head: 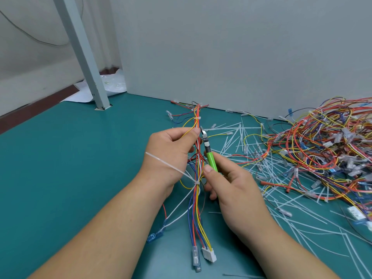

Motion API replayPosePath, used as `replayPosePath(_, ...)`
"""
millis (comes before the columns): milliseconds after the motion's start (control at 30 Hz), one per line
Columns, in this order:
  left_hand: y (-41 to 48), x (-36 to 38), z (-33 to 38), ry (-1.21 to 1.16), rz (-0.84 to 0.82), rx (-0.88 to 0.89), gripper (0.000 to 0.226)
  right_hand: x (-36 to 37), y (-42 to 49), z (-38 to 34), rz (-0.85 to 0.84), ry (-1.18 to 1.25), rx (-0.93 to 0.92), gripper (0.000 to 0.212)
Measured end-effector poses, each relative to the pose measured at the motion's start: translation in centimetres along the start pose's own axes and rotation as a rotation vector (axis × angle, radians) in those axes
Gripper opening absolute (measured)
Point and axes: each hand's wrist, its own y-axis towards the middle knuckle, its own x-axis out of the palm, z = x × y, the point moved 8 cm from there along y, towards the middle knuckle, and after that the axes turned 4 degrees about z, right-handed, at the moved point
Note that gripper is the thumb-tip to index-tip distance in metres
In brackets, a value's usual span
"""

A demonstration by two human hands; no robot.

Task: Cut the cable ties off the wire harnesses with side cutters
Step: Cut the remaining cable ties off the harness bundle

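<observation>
Closest to the person, the wire harness [198,158] ends in a white plug [209,255] and a clear end piece [195,257]. They hang low over the green tabletop [80,168]. A blue end piece [154,236] sits a bit to the left on a thin white wire.

Next come the two bare arms. The right hand [231,184] has its fingers and thumb curled around the green handle of the side cutters [211,160]. The cutters point up and away. Their metal tips are just beside the left thumb, right next to the wires. I cannot tell if the tips are apart or together.

The left hand [171,150] is curled around the harness, with the thumb pressing on the wires. It holds the red, yellow, blue and white wires in a straight bunch.

A white cable tie [196,182] is wrapped around the bunch below both hands. Its long tail lies across the left wrist. Another tie [197,119] is around the bunch just past the left hand.

To the right, many cut white strips [251,148] lie on the tabletop. Past them is a big messy pile of harnesses [322,146].

At the back stand a grey wall [241,47] and a grey post [80,53].
</observation>
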Motion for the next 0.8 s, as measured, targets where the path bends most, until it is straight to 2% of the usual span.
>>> replayPosePath(567, -0.3, 0.5, -1.0, -0.068, -0.011, -0.109, 0.014, -0.2, 0.0, -0.2, 0.002, -0.083, -0.012, 0.019)
replayPosePath(700, -0.2, 0.2, -0.9, -0.096, 0.029, -0.095, 0.020, -0.3, -0.1, 0.5, 0.031, 0.035, 0.084, 0.016)
replayPosePath(800, 0.0, 0.0, -0.8, -0.119, 0.053, -0.083, 0.022, -0.1, 0.0, 1.2, 0.030, 0.139, 0.152, 0.023)
